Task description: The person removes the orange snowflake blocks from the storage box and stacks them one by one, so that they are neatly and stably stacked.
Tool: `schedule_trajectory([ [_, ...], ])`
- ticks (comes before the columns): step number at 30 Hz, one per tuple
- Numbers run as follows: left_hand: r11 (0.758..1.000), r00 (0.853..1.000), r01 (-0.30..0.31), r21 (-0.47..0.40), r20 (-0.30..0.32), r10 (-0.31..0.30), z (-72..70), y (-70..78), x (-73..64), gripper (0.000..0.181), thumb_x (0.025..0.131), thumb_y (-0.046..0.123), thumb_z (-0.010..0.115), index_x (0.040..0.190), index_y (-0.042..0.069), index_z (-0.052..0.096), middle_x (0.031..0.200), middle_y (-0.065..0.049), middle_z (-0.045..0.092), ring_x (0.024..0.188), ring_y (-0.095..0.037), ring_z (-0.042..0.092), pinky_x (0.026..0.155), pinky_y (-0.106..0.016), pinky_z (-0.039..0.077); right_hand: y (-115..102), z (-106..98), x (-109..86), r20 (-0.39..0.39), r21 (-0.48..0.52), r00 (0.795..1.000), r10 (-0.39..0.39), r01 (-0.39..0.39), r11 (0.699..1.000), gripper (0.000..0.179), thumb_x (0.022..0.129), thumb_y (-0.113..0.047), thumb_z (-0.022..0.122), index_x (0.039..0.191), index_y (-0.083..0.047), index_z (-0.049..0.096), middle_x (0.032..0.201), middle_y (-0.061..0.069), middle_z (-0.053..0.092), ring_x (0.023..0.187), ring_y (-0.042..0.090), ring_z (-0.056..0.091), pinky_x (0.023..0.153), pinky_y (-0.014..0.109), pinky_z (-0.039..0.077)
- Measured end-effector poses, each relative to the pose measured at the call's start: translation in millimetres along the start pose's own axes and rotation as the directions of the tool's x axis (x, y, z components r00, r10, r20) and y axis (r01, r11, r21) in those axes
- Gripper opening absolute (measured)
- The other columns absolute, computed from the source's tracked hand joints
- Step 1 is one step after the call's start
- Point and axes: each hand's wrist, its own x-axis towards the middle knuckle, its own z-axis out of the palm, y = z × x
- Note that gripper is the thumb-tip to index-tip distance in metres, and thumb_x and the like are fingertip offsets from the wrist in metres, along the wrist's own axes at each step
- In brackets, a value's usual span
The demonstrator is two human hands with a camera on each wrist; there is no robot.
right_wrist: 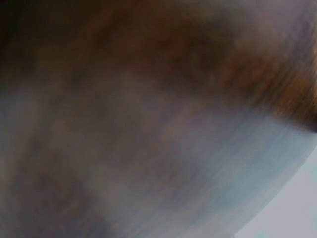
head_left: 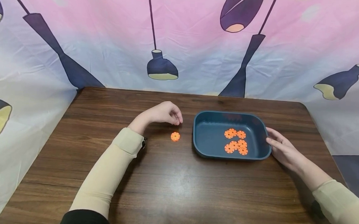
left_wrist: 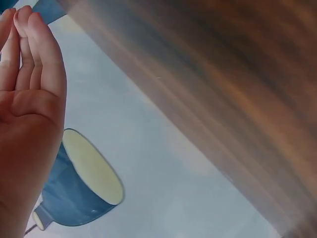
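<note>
Left grip (head_left: 160,113): fingers loosely bent, close together, nothing visible in them. Loose orange disc (head_left: 175,136) just beside, on tabletop (head_left: 175,189). Likely step: picking it up; next calls for fingertip pinch. Blue tray (head_left: 208,137) holds other discs (head_left: 242,143); right grip (head_left: 284,150) pinches its right rim.

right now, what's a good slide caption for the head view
Left hand near one orange disc on the table, right hand holding the tray with more discs inside.

A dark brown, wood-grained table (head_left: 200,187) stood before a wrinkled cloth backdrop (head_left: 198,48) that shaded from pink above to pale blue lower down. Printed across it were navy lamps (head_left: 162,66) with pale openings, several on thin cords.
</note>
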Motion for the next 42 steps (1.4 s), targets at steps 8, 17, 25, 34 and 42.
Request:
schedule_trajectory([
  [8,0.996,0.996,-0.085,0.02,-0.039,0.086,1.0,25.8,11.5,0.013,0.094,0.001,0.072,0.105,-0.002,0.079,0.098,-0.013,0.081,0.09,-0.02,0.077,0.087,-0.032,0.062,0.0,0.5,0.8,0.004,-0.016,1.0,-0.005,0.005,1.0,0.037,0.114,-0.012,0.044,0.141,-0.037,0.053,0.135,-0.021,0.061,0.121,-0.007,0.061,0.098,0.012,0.049],
  [17,0.986,0.984,-0.164,-0.008,-0.074,0.163,19.9,48.7,35.5,0.013,0.098,0.002,0.072,0.107,-0.001,0.08,0.104,-0.013,0.081,0.094,-0.021,0.076,0.09,-0.029,0.062,1.0,0.7,-0.8,0.009,-0.016,1.0,-0.007,0.007,1.0,0.036,0.114,-0.014,0.044,0.142,-0.036,0.051,0.136,-0.02,0.06,0.122,-0.008,0.06,0.098,0.011,0.048],
  [25,0.975,0.973,-0.221,-0.023,-0.076,0.219,41.4,60.0,55.9,0.013,0.099,0.003,0.071,0.108,0.001,0.08,0.104,-0.011,0.081,0.094,-0.019,0.075,0.086,-0.025,0.061,1.3,1.5,-0.8,0.027,-0.006,0.999,-0.023,0.024,1.0,0.038,0.114,-0.011,0.042,0.143,-0.034,0.051,0.137,-0.02,0.061,0.123,-0.007,0.061,0.099,0.011,0.049],
  [34,0.973,0.974,-0.228,-0.015,-0.014,0.228,67.7,67.1,79.6,0.014,0.1,0.005,0.072,0.11,0.001,0.08,0.107,-0.01,0.08,0.096,-0.018,0.075,0.085,-0.021,0.059,1.5,1.3,-0.2,0.024,0.014,1.0,-0.021,0.021,1.0,0.038,0.114,-0.011,0.042,0.143,-0.033,0.052,0.136,-0.018,0.062,0.123,-0.006,0.061,0.099,0.012,0.049],
  [42,0.967,0.966,-0.255,-0.003,0.047,0.255,85.2,72.5,95.2,0.013,0.1,0.004,0.072,0.11,0.001,0.079,0.109,-0.012,0.08,0.096,-0.018,0.074,0.084,-0.019,0.058,0.7,1.8,0.6,0.014,0.032,1.0,-0.025,0.024,0.999,0.038,0.114,-0.009,0.042,0.142,-0.033,0.054,0.135,-0.017,0.064,0.121,-0.004,0.063,0.099,0.013,0.05],
])
